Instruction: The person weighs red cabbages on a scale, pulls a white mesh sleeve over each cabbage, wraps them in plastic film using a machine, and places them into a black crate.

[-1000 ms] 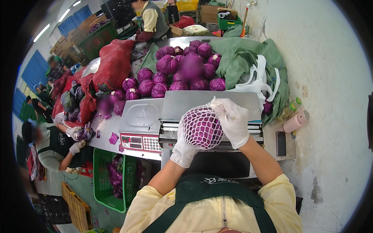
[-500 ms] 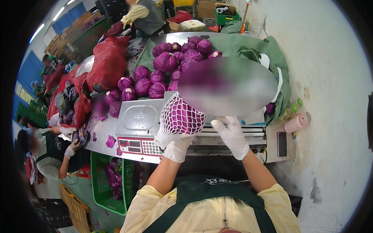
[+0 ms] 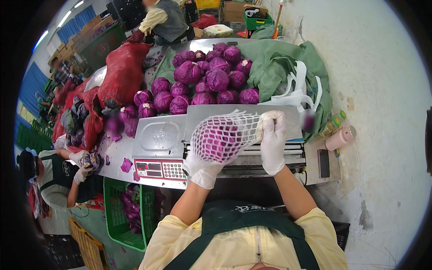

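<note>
A purple cabbage sits inside a white foam net, above the front of a metal-topped machine. My gloved left hand holds the netted cabbage from below and the left, its fingers mostly hidden behind it. To the right, my gloved right hand is closed on the gathered end of the net, which is stretched out sideways from the cabbage. A weighing scale with a red keypad panel stands just left of the machine.
Purple cabbages are heaped beyond the machine beside green cloth and white straps. Red mesh sacks lie at left. At right are a pink bottle and phone. A green crate stands below; a co-worker handles a cabbage.
My right hand has closed on the net's end and pulled it out to the right. The netted cabbage has turned, its net end now pointing right. The blur over the machine is gone.
</note>
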Motion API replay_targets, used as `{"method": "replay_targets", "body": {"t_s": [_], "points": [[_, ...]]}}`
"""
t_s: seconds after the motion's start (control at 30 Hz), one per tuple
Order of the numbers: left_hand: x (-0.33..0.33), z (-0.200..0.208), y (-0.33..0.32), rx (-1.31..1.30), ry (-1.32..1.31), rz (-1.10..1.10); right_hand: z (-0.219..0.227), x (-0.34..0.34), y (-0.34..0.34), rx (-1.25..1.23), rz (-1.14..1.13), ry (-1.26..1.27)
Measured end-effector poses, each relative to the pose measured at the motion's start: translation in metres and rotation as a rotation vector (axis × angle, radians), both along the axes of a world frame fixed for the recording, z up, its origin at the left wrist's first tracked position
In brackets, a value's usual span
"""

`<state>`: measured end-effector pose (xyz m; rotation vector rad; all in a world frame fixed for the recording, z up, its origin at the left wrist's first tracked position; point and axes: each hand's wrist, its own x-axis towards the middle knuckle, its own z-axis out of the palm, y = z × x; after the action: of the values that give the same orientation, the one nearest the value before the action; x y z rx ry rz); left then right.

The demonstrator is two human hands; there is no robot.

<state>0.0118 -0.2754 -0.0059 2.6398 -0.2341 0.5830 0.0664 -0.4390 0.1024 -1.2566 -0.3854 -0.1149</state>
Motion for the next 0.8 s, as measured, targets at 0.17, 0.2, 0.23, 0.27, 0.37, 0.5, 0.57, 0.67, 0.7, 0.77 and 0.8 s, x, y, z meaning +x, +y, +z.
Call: {"method": "replay_targets", "body": {"t_s": [0.17,0.2,0.23,0.27,0.37,0.5,0.57,0.67,0.7,0.77,0.8], "points": [[-0.012,0.048,-0.021,-0.802,0.229,-0.228,-0.029,0.039,0.007,-0.113,0.394,0.219],[-0.014,0.041,-0.021,-1.031,0.140,-0.243,-0.036,0.038,0.007,-0.117,0.379,0.317],[-0.016,0.037,-0.014,-0.829,0.095,-0.174,-0.043,0.033,0.001,-0.125,0.226,0.265],[-0.016,0.042,-0.012,-0.624,0.048,-0.102,-0.038,0.023,-0.007,-0.135,0.064,0.210],[-0.011,0.054,-0.012,-0.934,0.083,-0.110,-0.050,-0.012,-0.018,-0.056,0.181,0.197],[0.016,0.041,-0.014,-1.569,0.009,0.025,-0.045,-0.020,0.012,0.650,0.636,0.574],[0.029,0.063,-0.013,-1.687,-0.075,0.269,-0.051,0.016,0.002,0.440,0.538,0.540],[0.056,0.083,-0.004,-1.457,0.129,0.010,-0.036,0.058,-0.016,-0.163,0.392,0.236],[0.064,0.071,-0.010,-1.307,0.115,-0.137,-0.036,0.068,-0.016,-0.221,0.415,0.317],[0.091,0.036,-0.012,-1.386,0.292,-0.079,-0.048,0.098,-0.016,-0.516,0.355,0.154],[0.099,0.029,-0.013,-1.384,0.323,-0.044,-0.059,0.112,-0.018,-0.556,0.314,0.124]]}}
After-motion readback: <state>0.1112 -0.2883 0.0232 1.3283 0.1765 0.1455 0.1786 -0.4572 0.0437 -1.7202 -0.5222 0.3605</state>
